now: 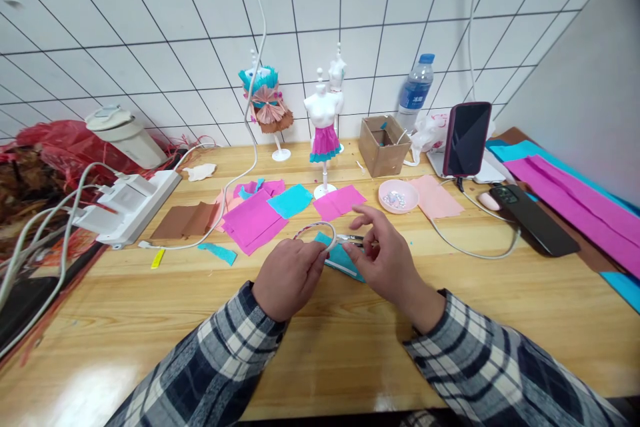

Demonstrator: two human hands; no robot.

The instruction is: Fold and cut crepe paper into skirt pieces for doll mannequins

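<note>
My left hand [293, 277] is closed on a thin white roll of tape [334, 237], held by its rim above the table. Close to the right of the roll is my right hand [383, 253], its thumb and fingers apart with nothing visible between them. Beneath the hands lies a teal crepe paper piece [345, 263] with a narrow white strip along its front edge. A pair of scissors [356, 239] rests by that piece, partly hidden behind my right fingers. Farther back stands a white mini dress form [320, 110] wearing a pink skirt with a teal hem.
Pink paper [255, 220], brown paper [183, 220] and a pink bowl of sequins [399, 197] lie around. Behind stand a decorated dress form [267, 107], a cardboard box [383, 150] and a water bottle [416, 90]. A power strip [145, 203] sits left; phones [535, 220] sit right.
</note>
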